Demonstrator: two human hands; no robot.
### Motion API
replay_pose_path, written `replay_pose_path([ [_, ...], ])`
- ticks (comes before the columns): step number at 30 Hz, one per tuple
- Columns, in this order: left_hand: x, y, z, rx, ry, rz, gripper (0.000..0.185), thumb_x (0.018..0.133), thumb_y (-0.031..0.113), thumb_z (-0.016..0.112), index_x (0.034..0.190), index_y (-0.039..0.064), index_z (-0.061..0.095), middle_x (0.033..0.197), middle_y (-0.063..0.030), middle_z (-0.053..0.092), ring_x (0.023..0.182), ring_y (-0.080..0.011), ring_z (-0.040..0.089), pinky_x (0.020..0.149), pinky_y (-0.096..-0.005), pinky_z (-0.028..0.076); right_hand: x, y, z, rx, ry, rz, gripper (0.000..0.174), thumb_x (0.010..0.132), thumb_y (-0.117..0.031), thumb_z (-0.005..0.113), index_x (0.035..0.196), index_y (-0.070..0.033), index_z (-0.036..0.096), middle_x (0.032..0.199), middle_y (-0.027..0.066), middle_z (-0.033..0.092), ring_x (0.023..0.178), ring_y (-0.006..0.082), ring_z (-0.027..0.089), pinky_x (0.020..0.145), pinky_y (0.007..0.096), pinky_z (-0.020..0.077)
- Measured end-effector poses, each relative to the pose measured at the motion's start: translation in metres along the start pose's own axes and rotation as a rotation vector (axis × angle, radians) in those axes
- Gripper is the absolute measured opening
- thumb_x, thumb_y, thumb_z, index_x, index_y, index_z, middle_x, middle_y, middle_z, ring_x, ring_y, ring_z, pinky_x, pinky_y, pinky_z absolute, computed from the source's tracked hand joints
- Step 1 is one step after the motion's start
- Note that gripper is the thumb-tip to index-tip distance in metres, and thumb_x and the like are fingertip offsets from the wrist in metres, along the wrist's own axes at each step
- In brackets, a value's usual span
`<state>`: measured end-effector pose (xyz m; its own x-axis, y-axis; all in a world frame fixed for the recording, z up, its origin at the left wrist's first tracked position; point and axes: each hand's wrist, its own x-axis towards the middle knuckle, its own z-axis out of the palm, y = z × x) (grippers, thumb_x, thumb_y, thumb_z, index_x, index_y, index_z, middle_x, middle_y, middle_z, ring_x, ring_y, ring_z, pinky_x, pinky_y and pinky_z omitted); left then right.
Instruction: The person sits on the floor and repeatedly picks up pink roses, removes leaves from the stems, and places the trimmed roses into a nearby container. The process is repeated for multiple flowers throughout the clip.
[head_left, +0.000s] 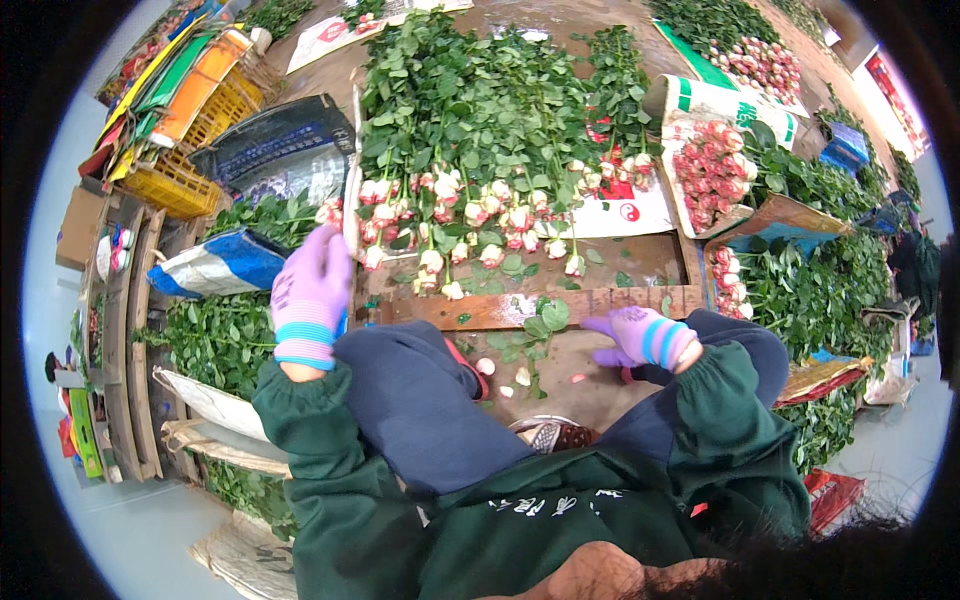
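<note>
Both my hands wear purple knit gloves with blue-striped cuffs. My left hand (313, 274) is raised at the left, its fingertips by a small group of pink-and-white roses (330, 212); whether it touches them I cannot tell. My right hand (626, 336) hovers low over the near edge of a wooden frame (480, 309), fingers apart, nothing in it. Beyond lies a wide layer of long-stemmed roses (491, 206), blooms towards me, leafy stems (480, 112) pointing away. A leafy sprig (534, 334) lies over the frame's near board, between my knees.
More rose bundles with sheets between them line both sides; a dense pink bunch (712, 176) lies at the right. Yellow plastic crates (176, 184) and wooden pallets (135, 337) stand at the left. Loose petals (523, 376) lie on the floor. A person is partly visible at the far left.
</note>
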<state>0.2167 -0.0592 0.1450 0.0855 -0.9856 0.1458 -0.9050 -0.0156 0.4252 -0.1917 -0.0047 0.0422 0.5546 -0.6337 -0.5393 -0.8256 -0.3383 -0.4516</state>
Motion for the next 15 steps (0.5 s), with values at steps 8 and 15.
replay_pose_path([
  [8, 0.017, 0.16, 0.089, -0.036, -0.411, 0.45, 0.027, 0.093, 0.033, 0.049, 0.09, 0.009, 0.06, 0.078, -0.0185, 0.064, 0.076, -0.0375, 0.063, 0.067, -0.0456, 0.048, 0.12, 0.114, 0.055, 0.685, 0.343, 0.298, 0.063, 0.088, -0.04, 0.062, 0.135, -0.003, 0.044, 0.1, 0.0175, 0.068, 0.082, 0.029, 0.065, 0.077, 0.0402, 0.0512],
  [15, 0.028, 0.132, 0.146, 0.089, -0.545, 0.424, 0.022, 0.093, 0.029, 0.049, 0.094, 0.008, 0.057, 0.079, -0.0154, 0.065, 0.075, -0.037, 0.063, 0.068, -0.0478, 0.048, 0.223, 0.195, 0.093, 1.044, 0.4, 0.571, 0.072, 0.086, -0.039, 0.063, 0.142, -0.003, 0.036, 0.098, 0.015, 0.067, 0.07, 0.0225, 0.064, 0.064, 0.0354, 0.051],
])
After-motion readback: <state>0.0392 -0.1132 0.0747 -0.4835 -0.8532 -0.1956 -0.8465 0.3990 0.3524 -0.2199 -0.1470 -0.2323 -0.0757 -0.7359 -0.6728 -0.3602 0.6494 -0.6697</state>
